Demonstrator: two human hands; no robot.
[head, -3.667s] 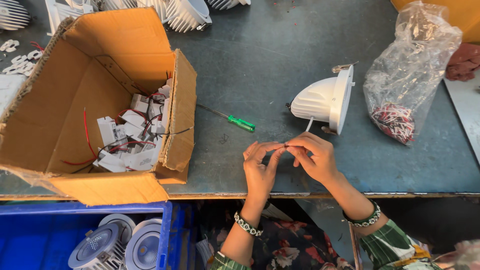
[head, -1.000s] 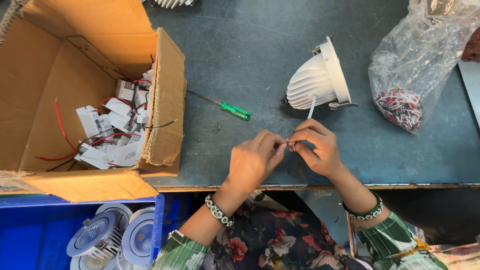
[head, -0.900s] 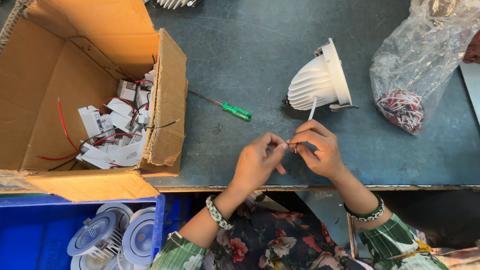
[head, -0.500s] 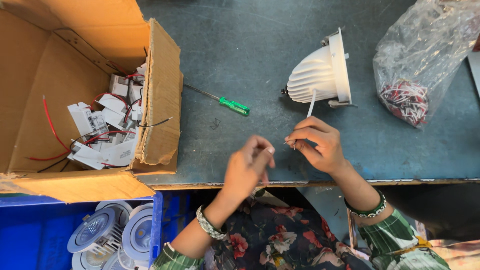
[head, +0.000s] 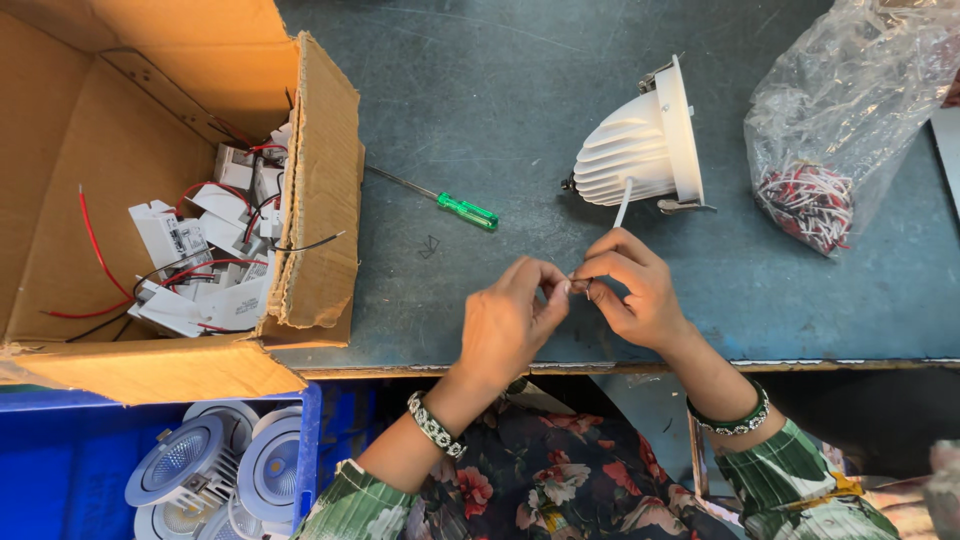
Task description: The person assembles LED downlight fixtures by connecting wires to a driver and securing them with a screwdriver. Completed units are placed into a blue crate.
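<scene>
Both hands meet over the near edge of the blue-grey worktop (head: pixel 520 110). Left hand (head: pixel 508 325) & right hand (head: pixel 635 290) face each other, thumb + forefinger tips pressed together on the end of a thin white wire (head: pixel 623 203); each grip pinching the wire end, the pinch pt between them just abt touching. What exactly sits at the tip is too small to tell.

Wire runs from the pinch up & slightly away from the person to a white downlight housing (head: pixel 635 150), which lies on its side just beyond the right hand. Its long axis is roughly L–R: finned back points left, flat round rim points right. Metal spring clips show at the rim, top & bottom.

A green-handled screwdriver (head: pixel 440 200) lies left of the lamp, long axis diagonal, handle toward the hands, shaft tip toward the cardboard box (head: pixel 320 210). Box holds white driver units (head: pixel 200 260) w/ red & black leads. Clear plastic bag (head: pixel 850 110) of red/white wire pieces at far right. Blue bin (head: pixel 60 470) below the worktop edge holds finished downlights (head: pixel 215 465).
</scene>
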